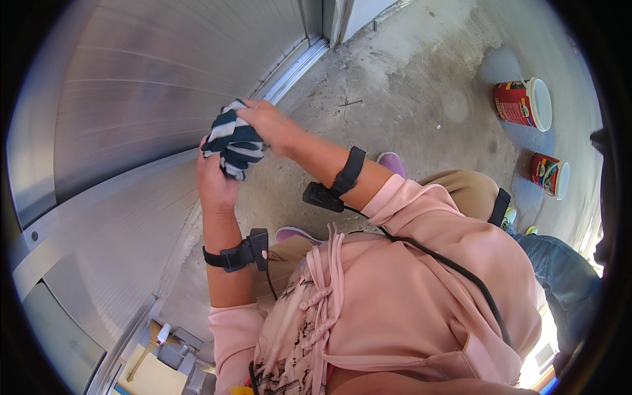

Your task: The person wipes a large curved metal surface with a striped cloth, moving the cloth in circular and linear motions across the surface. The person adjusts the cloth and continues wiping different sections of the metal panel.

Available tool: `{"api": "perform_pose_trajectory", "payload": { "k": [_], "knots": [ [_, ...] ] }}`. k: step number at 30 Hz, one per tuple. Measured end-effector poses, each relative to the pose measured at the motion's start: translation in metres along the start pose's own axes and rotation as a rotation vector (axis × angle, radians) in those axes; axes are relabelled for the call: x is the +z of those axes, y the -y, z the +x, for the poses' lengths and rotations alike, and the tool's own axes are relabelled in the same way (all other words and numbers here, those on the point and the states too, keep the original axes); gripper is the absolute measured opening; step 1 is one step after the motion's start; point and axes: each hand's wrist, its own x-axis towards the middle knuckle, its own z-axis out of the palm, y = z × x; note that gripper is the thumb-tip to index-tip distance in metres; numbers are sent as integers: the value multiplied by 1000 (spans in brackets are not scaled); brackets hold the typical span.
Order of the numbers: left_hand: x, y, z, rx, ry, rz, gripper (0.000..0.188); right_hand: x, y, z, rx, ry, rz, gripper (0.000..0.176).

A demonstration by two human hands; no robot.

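My left hand [216, 185] and my right hand [270, 124] both grip a bunched striped cloth [234, 138], dark green and pale grey. The right hand holds its upper right side, the left its lower left side. Folds of the cloth hide some fingertips. Behind the cloth stands a ribbed, shiny metal panel [133, 103]; whether the cloth touches it I cannot tell. Each forearm wears a black strap with a small box, one at the left forearm [247, 252] and one at the right [335, 190], with black cables running from them.
Two red buckets, a larger one [513, 103] and a smaller one [543, 174], stand on the concrete floor [410, 94] near damp patches. A metal track [296, 69] edges the panel. A thin rod [350, 103] lies nearby. A person's jeans [558, 266] show behind me; a broom [143, 358] is lower left.
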Motion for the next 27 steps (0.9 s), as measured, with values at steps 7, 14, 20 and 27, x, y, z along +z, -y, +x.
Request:
{"api": "perform_pose_trajectory", "payload": {
  "k": [7, 14, 20, 27],
  "knots": [
    [15, 96, 27, -81, -24, -517, 50, -39, 5, 20, -2, -439, -950, 43],
    [25, 108, 42, -447, 17, -713, 39, -52, 29, 15, -19, -183, -1150, 56],
    [38, 90, 57, -439, -22, -494, 35, -30, 64, 13, 2, 72, -1725, 41],
    [27, 84, 42, -184, 792, -1006, 68, 30, 91, 0, -89, -109, -180, 21]
  ]
}}
